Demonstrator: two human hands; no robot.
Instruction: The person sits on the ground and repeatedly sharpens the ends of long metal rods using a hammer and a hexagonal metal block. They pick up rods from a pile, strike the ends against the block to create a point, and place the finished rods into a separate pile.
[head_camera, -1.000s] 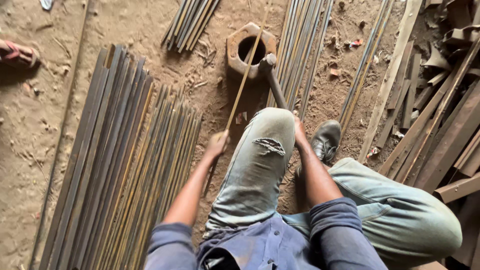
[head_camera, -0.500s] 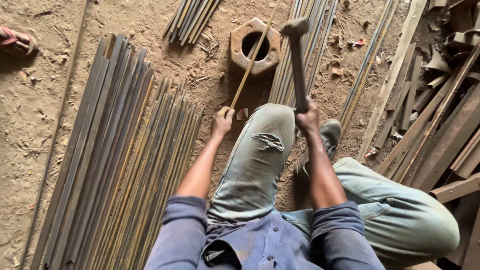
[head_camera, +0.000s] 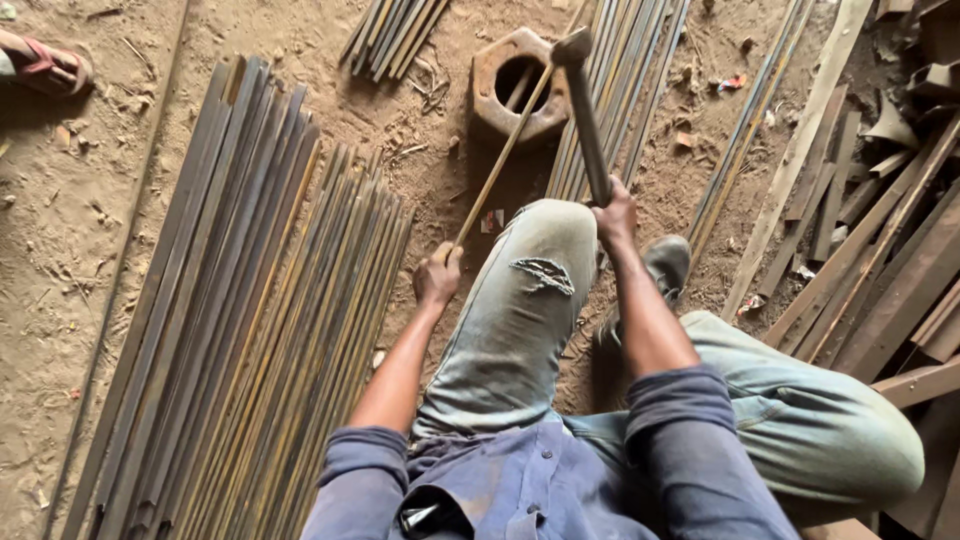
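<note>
Left hand (head_camera: 438, 277) grips thin rod (head_camera: 500, 160), axis toward 1 o'clock onto hexagonal block (head_camera: 518, 85); right hand (head_camera: 615, 212) clenches hammer (head_camera: 585, 110), head beside rod tip.

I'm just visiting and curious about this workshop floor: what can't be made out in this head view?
- Person's face and feet: mostly out of frame; one shoe shows.
- Right hand grip on the hammer: fingers wrap out of sight.
- Thin rod tip: lost in the shadowed hole of the hexagonal block.
- Left hand: palm hidden.
- Sandalled foot: cut by the left edge.
</note>
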